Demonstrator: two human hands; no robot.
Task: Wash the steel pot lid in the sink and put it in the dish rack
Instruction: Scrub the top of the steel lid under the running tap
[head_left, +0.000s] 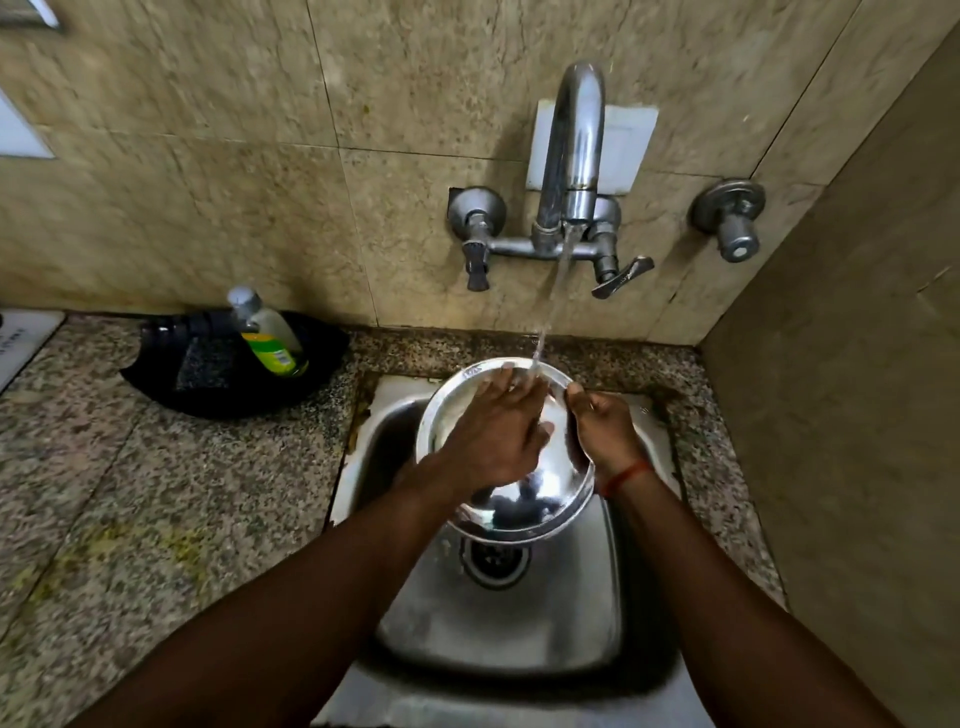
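Gripping the right rim of the steel pot lid, the right hand steadies it over the sink at frame centre. The left hand lies flat, fingers spread, inside it under the faucet stream. At centre left, a black basin holds a green-labelled bottle, print unreadable.

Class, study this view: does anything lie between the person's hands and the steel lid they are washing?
Nothing visible does. The left hand rests flat on the steel lid, and the right hand grips its right rim. Only the tap's water stream falls onto them.
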